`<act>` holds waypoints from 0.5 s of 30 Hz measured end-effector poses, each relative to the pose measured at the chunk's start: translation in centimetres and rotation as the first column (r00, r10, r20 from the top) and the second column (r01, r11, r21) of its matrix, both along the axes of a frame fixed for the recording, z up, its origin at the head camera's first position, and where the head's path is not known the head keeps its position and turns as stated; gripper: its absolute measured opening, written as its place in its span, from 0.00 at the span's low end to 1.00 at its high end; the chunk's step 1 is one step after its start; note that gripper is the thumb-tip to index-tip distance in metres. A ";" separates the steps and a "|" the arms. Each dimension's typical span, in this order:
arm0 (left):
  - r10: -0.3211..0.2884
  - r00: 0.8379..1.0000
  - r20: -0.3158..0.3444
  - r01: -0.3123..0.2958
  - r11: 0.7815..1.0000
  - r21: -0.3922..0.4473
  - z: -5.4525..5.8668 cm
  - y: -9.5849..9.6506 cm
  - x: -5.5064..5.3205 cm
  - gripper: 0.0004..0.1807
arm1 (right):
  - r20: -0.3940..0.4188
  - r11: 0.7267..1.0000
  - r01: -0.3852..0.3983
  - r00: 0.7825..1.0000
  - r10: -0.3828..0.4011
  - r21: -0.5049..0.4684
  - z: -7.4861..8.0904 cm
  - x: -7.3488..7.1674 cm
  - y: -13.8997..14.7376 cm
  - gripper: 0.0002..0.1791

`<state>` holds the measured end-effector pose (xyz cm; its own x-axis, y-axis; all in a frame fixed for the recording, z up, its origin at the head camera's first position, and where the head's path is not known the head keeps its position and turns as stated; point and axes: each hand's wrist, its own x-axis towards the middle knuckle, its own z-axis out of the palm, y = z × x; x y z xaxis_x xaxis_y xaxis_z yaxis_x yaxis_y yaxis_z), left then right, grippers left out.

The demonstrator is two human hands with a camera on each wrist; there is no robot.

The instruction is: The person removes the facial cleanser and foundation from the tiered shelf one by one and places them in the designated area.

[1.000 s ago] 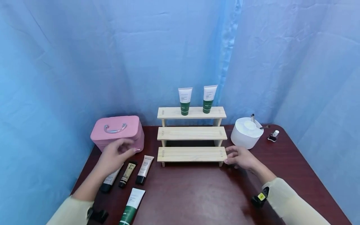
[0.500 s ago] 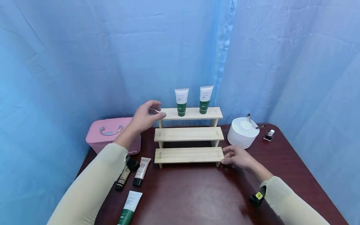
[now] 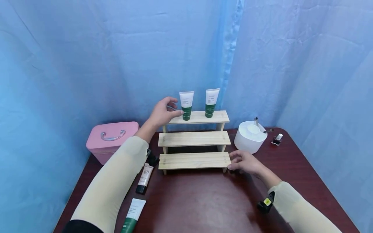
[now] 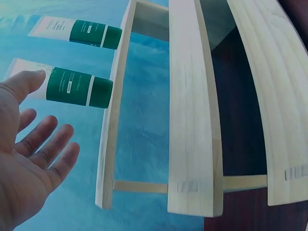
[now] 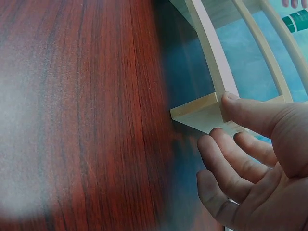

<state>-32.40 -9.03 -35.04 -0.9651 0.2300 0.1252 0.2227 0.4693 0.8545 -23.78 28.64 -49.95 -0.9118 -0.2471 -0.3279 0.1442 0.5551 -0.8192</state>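
A three-step wooden display rack (image 3: 194, 138) stands on the table. Two white-and-green squeeze tubes stand on its top step, a left tube (image 3: 186, 105) and a right tube (image 3: 211, 103). My left hand (image 3: 163, 112) is beside the left tube, fingers spread and relaxed. In the left wrist view its thumb (image 4: 30, 83) overlaps the tube's white part; whether it touches, I cannot tell. My right hand (image 3: 247, 163) rests at the right end of the lowest step. In the right wrist view its thumb (image 5: 250, 113) touches the step's corner, while the other fingers are loosely bent.
Left of the rack sits a pink case (image 3: 112, 139) with a metal handle. A BB cream tube (image 3: 144, 177) and another white-and-green tube (image 3: 133, 213) lie on the dark table (image 3: 198, 200). At right are a white organizer (image 3: 250, 139) holding brushes and a nail polish bottle (image 3: 276, 139).
My left hand has moved from in front of the pink case up and right to the left tube on the top step. The right hand has stayed at the rack's lowest step.
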 end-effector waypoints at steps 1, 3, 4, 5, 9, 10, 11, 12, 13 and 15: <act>0.002 1.000 0.005 -0.002 1.000 -0.001 0.0 0.2 -0.1 0.33 | 0.001 1.000 0.002 1.000 -0.002 0.001 0.0 0.0 0.0 0.35; 0.003 1.000 0.016 -0.003 1.000 -0.001 0.1 0.5 -0.2 0.34 | 0.003 1.000 0.003 1.000 -0.003 0.000 0.0 0.0 -0.1 0.35; 0.003 1.000 0.019 -0.003 1.000 -0.001 0.1 0.6 -0.3 0.34 | 0.003 1.000 0.003 1.000 -0.002 -0.002 0.0 0.0 -0.1 0.35; 0.004 1.000 0.021 -0.004 1.000 0.001 0.2 0.7 -0.4 0.34 | 0.003 1.000 0.001 1.000 -0.001 -0.004 0.0 0.0 -0.1 0.35; 0.006 0.999 0.035 -0.007 1.000 0.012 0.2 1.1 -0.7 0.33 | -0.002 1.000 0.001 1.000 -0.001 -0.009 0.0 0.0 -0.2 0.35; 0.007 0.999 0.036 -0.008 1.000 0.015 0.2 1.2 -0.7 0.33 | -0.002 1.000 0.003 1.000 -0.003 -0.010 0.0 0.0 -0.2 0.35; 0.009 0.999 0.037 -0.009 1.000 0.016 0.2 1.3 -0.8 0.33 | -0.003 1.000 0.005 1.000 -0.005 -0.009 0.0 0.0 -0.2 0.35; 0.010 0.999 0.037 -0.010 1.000 0.017 0.2 1.3 -0.8 0.33 | -0.003 1.000 0.006 1.000 -0.006 -0.009 0.0 0.0 -0.2 0.35; 0.013 0.999 0.035 -0.013 1.000 0.015 0.3 1.4 -0.8 0.32 | -0.002 1.000 0.008 1.000 -0.008 -0.009 0.0 0.0 -0.2 0.35; 0.017 0.999 0.028 -0.017 1.000 0.012 0.3 1.6 -0.9 0.32 | -0.001 1.000 0.012 1.000 -0.012 -0.011 0.0 0.0 -0.1 0.34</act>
<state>-33.26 -7.42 -34.74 -0.9720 0.2122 0.1012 0.1912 0.4627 0.8656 -23.77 28.49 -49.99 -0.9151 -0.2393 -0.3244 0.1502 0.5443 -0.8253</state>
